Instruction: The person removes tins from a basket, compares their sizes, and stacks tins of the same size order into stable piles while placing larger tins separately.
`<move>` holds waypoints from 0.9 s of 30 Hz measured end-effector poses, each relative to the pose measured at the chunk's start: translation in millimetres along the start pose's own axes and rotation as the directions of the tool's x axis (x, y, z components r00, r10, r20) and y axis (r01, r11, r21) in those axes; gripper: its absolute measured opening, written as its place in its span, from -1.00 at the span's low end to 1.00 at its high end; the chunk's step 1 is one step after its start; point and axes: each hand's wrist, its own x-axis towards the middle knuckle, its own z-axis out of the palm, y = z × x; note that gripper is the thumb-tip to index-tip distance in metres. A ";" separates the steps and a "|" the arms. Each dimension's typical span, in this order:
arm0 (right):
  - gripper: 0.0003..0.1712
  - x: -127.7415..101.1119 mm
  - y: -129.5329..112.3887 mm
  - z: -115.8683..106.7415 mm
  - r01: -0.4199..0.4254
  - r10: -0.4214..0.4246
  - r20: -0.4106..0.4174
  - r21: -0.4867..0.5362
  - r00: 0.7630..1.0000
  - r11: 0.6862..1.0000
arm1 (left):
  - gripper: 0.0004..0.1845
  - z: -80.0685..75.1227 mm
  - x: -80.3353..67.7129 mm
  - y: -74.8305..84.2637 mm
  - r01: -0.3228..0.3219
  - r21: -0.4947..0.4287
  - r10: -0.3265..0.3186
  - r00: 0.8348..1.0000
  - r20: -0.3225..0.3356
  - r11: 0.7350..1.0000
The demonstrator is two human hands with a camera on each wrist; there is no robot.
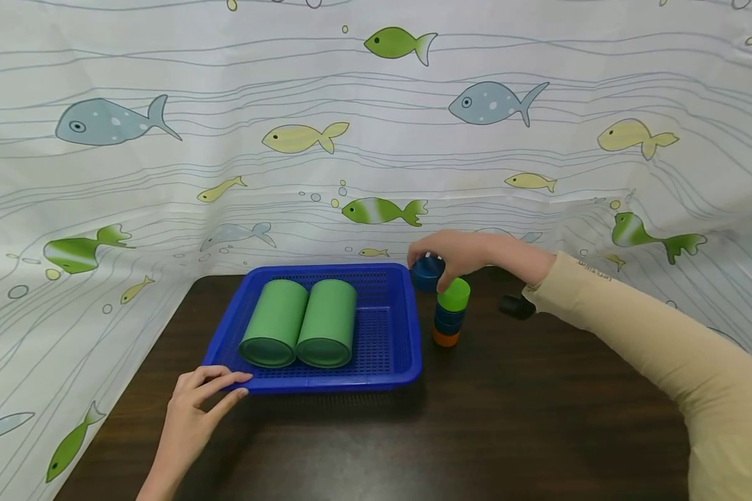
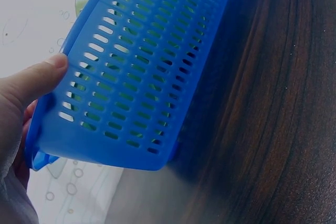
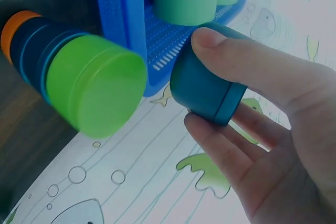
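My right hand (image 1: 454, 252) pinches a dark blue cup (image 3: 207, 80) between thumb and fingers, off the table at the back right of a blue basket (image 1: 413, 327). Just beside that cup rises a stack of cups: a lime green cup (image 3: 97, 85) on top, dark blue ones (image 1: 448, 319) in the middle, an orange one (image 1: 446, 339) at the bottom. Two pale green cylinders (image 1: 274, 316) lie side by side in the basket. At its near left corner my left hand (image 1: 194, 407) grips the rim, thumb on the outer wall in the left wrist view.
A small black object (image 1: 517, 306) lies on the dark wooden table (image 1: 539, 417) to the right of the stack, partly behind the right sleeve. A white sheet printed with fish (image 1: 376, 160) hangs along the back and both sides.
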 end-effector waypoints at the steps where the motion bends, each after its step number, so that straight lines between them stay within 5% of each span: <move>1: -0.35 -2.1 1.6 0.1 -0.007 0.007 -0.008 -0.005 1.000 1.000 | -0.55 -0.1 0.1 0.2 0.001 0.001 -0.001 1.000 -0.001 1.000; 27: -0.35 -34.2 24.5 17.2 -0.096 0.096 -0.063 0.005 0.993 0.995 | -0.55 0.0 -0.2 -0.7 0.009 0.010 -0.009 1.000 0.005 1.000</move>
